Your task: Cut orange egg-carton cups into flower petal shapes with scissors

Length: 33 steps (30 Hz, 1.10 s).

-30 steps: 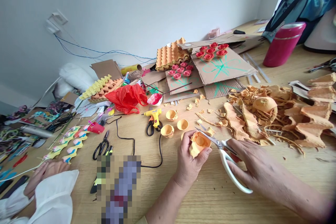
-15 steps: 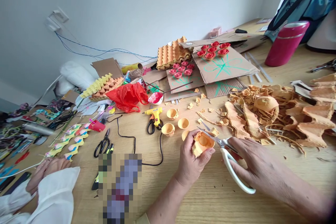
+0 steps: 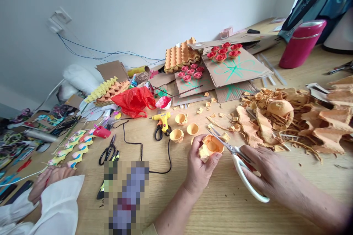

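My left hand (image 3: pixel 202 165) holds an orange egg-carton cup (image 3: pixel 211 144), its opening facing up and its rim uneven. In my right hand (image 3: pixel 264 169) are white-handled scissors (image 3: pixel 249 185), fingers through the handles. The blades are parted a little and lie along the cup's far right rim; whether they touch it I cannot tell. Just beyond the cup stand trimmed cups, among them a single cup (image 3: pixel 192 129) and a stacked one (image 3: pixel 176 135). Another cup is mostly hidden behind my left hand.
A yellow glue gun (image 3: pixel 163 122) lies behind the cups, its black cord running left. Carton scraps (image 3: pixel 264 125) heap at the right. Red paper flowers (image 3: pixel 220 58) sit on cardboard (image 3: pixel 239 69) at the back. A pink bottle (image 3: pixel 302 46) stands far right. Another person's hands (image 3: pixel 52 178) rest at left.
The cup has turned and tilted slightly in my left hand, shifting a little left. A small flap by the blades has dropped away from the rim. The scissors have barely moved.
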Available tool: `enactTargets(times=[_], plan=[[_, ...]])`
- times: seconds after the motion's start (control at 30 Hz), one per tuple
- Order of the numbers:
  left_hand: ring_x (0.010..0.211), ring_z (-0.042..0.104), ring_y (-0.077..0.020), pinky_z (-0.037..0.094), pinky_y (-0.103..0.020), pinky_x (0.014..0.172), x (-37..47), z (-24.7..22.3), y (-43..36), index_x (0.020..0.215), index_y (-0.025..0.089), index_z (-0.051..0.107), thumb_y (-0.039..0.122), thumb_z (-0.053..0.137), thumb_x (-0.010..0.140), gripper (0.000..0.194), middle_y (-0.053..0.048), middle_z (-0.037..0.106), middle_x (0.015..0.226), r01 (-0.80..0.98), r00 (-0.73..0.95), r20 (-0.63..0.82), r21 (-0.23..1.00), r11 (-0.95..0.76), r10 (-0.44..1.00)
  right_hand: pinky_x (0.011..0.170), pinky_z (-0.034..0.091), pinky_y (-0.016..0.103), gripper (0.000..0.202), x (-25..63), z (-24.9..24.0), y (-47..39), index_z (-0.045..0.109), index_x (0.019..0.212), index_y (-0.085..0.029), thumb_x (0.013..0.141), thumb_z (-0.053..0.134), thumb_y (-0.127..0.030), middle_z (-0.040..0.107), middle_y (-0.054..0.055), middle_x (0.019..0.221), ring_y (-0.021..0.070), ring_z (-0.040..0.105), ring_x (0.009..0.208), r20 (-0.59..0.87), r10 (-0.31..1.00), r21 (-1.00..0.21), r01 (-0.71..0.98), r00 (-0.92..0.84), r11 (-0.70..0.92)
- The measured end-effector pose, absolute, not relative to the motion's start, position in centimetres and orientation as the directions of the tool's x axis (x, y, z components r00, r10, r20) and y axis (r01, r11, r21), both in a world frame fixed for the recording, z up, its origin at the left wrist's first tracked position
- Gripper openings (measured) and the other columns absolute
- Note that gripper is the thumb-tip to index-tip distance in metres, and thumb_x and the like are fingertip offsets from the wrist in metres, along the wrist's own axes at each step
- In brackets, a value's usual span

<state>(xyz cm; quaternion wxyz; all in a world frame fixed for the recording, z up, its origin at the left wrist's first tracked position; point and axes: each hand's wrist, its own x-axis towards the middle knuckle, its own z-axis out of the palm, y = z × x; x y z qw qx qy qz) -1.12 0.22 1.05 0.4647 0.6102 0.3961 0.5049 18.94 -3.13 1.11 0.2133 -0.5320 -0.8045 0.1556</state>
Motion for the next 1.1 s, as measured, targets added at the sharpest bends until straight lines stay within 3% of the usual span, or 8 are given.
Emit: enactTargets(times=[0.5,0.8,0.93,1.1], plan=[[0.088,0.061,-0.0178,0.051,-0.028,0.082,-1.44,0.95,0.42,0.116,0.021,0.054,0.033,0.073,0.08,0.042,-0.006,0.064,0.099,0.091,0.239,0.298,0.941,-0.327,0.924,0.059,0.039,0.031,0.022,18.82,1.32,-2.83,0.044,0.078,-0.024,0.094,0.048,-0.039,0.058,0.001,0.067,0.0189,0.055,0.061,0.158,0.929,-0.485,0.794,-0.334,0.368],[0.088,0.063,-0.0174,0.054,-0.031,0.081,-1.38,0.52,0.41,0.117,0.021,0.055,0.034,0.072,0.082,0.041,-0.006,0.063,0.104,-0.111,0.226,0.191,0.979,-0.17,0.955,0.056,0.036,0.03,0.027,18.85,1.42,-3.05,0.042,0.076,-0.025,0.097,0.044,-0.043,0.055,-0.001,0.063,0.0178,0.053,0.057,0.158,0.936,-0.489,0.799,-0.314,0.351],[0.102,0.063,-0.021,0.055,-0.033,0.087,-1.18,0.93,0.29,0.119,0.022,0.054,0.034,0.076,0.078,0.047,-0.007,0.062,0.113,-0.216,0.248,0.131,0.973,-0.078,0.96,0.056,0.036,0.03,0.026,18.93,1.24,-3.08,0.042,0.077,-0.025,0.097,0.045,-0.042,0.056,-0.001,0.063,0.0174,0.054,0.057,0.143,0.935,-0.485,0.801,-0.324,0.352],[0.106,0.063,-0.0198,0.053,-0.032,0.091,-1.05,0.99,0.22,0.119,0.024,0.052,0.026,0.075,0.079,0.046,-0.007,0.064,0.116,-0.238,0.253,0.148,0.967,-0.086,0.956,0.056,0.038,0.03,0.025,19.0,1.13,-3.01,0.041,0.079,-0.025,0.097,0.044,-0.042,0.056,-0.001,0.064,0.018,0.055,0.058,0.158,0.933,-0.482,0.799,-0.324,0.359]])
